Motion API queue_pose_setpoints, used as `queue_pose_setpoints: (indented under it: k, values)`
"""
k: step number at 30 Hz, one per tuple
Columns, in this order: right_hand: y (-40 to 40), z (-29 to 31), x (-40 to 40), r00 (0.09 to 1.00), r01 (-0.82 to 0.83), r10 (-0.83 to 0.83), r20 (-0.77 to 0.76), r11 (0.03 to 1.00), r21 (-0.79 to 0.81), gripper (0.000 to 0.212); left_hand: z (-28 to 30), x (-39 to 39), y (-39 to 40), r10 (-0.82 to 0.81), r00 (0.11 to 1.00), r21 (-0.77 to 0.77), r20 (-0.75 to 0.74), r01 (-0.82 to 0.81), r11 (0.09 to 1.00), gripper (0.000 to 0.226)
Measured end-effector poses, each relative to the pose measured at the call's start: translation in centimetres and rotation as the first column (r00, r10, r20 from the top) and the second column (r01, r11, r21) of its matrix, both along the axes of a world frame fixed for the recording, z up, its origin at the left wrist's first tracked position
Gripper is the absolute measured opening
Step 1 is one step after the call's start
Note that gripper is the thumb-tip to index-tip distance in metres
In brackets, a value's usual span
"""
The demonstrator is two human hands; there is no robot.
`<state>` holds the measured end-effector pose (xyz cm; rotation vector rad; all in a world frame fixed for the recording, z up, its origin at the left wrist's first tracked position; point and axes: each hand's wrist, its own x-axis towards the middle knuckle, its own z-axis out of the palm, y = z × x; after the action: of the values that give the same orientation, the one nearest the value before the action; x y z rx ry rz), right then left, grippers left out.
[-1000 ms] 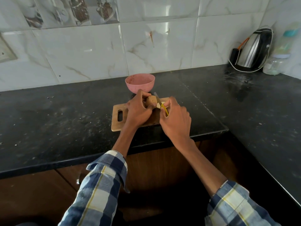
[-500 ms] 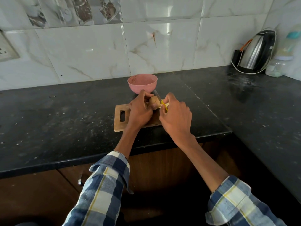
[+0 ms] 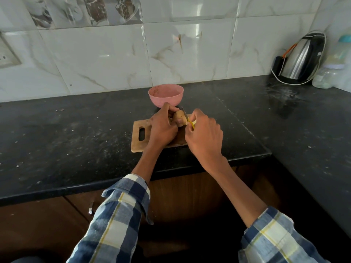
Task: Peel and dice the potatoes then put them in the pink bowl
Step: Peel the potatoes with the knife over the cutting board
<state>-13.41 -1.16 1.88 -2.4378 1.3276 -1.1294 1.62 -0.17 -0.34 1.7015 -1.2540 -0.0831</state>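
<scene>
My left hand [image 3: 163,128] grips a brown potato [image 3: 179,118] above the wooden cutting board [image 3: 139,141]. A pale peeled patch shows on the potato's right end. My right hand [image 3: 204,138] grips a yellow-handled knife [image 3: 190,123], and its thin blade lies against the potato's right side, tip pointing away from me. The pink bowl [image 3: 165,95] stands just behind the board, close to my left thumb, and looks empty. Most of the knife handle is hidden inside my right fist.
The black counter [image 3: 76,133] runs left and turns along the right wall; its front edge is just below the board. A steel kettle [image 3: 302,59] with a white cord and a clear bottle [image 3: 334,73] stand at the back right corner. A tiled wall rises behind.
The potato has turned a little in my left hand and the knife blade has slid along its right side. Both hands stay over the board.
</scene>
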Motion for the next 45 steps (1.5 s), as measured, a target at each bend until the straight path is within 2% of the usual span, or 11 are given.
queue_pose_setpoints:
  k: [5,16,24,32,36,42,45]
  values:
    - [-0.7,0.9,1.1,0.999,-0.029,0.027,0.031,0.996,0.079,0.014,-0.2,-0.1,-0.1,0.013,1.0,-0.01,0.023,-0.013,1.0,0.03]
    - [-0.4,-0.1,0.8,0.997,-0.045,0.038,0.069,0.993,0.107,0.012,-0.1,-0.2,0.1,0.0,1.0,-0.028,0.021,0.001,1.0,0.03]
    - [0.3,-1.4,-0.4,0.998,-0.04,0.039,0.059,0.999,0.014,0.01,0.0,-0.2,-0.1,0.041,0.998,-0.002,0.056,-0.041,0.999,0.031]
    - [0.1,-1.4,0.4,0.999,-0.027,0.026,0.023,1.0,0.011,0.008,0.0,-0.6,0.2,0.054,0.994,-0.018,0.097,-0.053,0.998,0.03]
    - [0.7,-2.4,0.0,0.999,0.016,-0.014,0.041,0.998,-0.059,0.01,-0.1,-0.3,-0.1,0.065,0.992,-0.015,0.11,-0.064,0.998,0.031]
    - [0.2,-1.4,0.8,1.0,-0.011,0.011,-0.015,1.0,0.006,0.021,0.1,-0.5,0.0,0.062,0.991,-0.012,0.116,-0.061,0.998,0.031]
    - [0.5,-1.8,0.3,1.0,0.0,0.0,-0.029,1.0,-0.016,0.014,0.0,-0.6,0.0,0.065,0.993,-0.012,0.102,-0.064,0.998,0.031]
